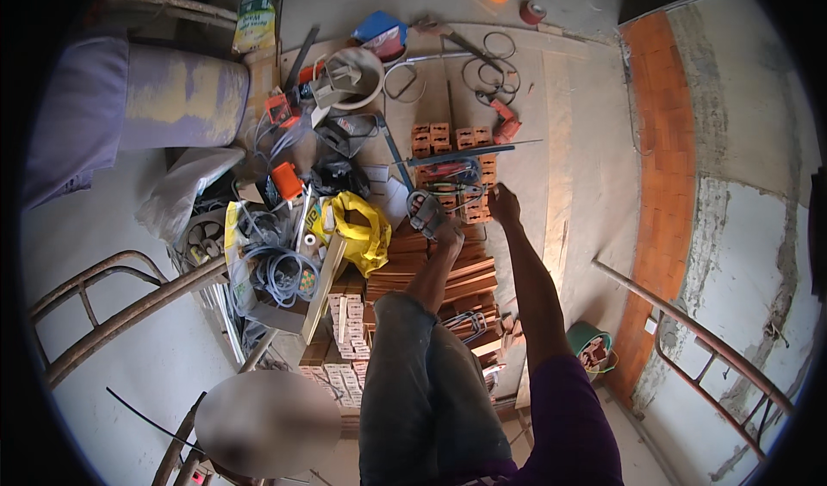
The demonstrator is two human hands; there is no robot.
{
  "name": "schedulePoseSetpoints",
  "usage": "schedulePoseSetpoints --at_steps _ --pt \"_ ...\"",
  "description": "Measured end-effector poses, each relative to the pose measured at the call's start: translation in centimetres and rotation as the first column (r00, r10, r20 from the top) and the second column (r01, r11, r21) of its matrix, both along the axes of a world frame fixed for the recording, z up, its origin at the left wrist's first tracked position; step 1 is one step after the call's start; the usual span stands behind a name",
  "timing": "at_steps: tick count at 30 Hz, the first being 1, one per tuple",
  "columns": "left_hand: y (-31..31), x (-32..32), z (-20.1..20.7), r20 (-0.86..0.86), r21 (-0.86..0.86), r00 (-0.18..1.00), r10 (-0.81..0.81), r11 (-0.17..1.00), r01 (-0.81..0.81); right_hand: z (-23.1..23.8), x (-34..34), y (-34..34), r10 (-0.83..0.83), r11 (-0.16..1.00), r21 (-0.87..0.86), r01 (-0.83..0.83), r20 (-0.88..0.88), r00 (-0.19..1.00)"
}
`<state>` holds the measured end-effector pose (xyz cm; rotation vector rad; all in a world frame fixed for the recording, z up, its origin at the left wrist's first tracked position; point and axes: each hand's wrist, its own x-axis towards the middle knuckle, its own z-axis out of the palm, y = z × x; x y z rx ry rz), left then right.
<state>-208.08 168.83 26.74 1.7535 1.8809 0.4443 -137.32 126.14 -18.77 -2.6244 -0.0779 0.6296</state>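
Head view. Bricks (475,212): one block. Right hand (504,204): bricks' right edge, fingers curled; grasp on anything, cannot tell. Left hand: indistinct, grip cannot tell. Hand tools (445,171): atop bricks. Blue bar (465,154): across bricks. Yellow bag (372,243): left of bricks.

Dull grey-brown floor (599,142) beside a patchy wall (732,253) with orange lower band (662,142).

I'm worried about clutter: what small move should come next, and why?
Perhaps reach with the right hand for the long blue-grey bar: it lies across the perforated orange bricks, just beyond the hand, and hand tools crowd beside it.
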Motion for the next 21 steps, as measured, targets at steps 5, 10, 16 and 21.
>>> schedulePoseSetpoints --at_steps 5,10,16,21 --pt "-0.4 4.2 0.6 -0.070 0.062 0.996 -0.050 0.997 0.054 -3.0 3.3 5.9 0.077 0.995 -0.065 -0.078 -0.032 0.997" --pt "-1.1 6.1 1.0 -0.128 0.105 0.991 -0.026 0.994 0.040 -6.4 4.3 9.5 0.266 0.957 -0.121 -0.265 -0.007 0.964" --pt "-1.5 8.2 0.4 -0.167 0.152 0.986 0.018 0.988 0.007 -13.3 6.3 10.8 0.576 0.807 -0.309 -0.504 0.219 0.788" --pt "-2.4 9.4 1.7 -0.245 0.171 0.966 0.084 0.984 -0.042 -15.9 8.5 13.3 0.765 0.612 -0.351 -0.709 0.038 0.642"
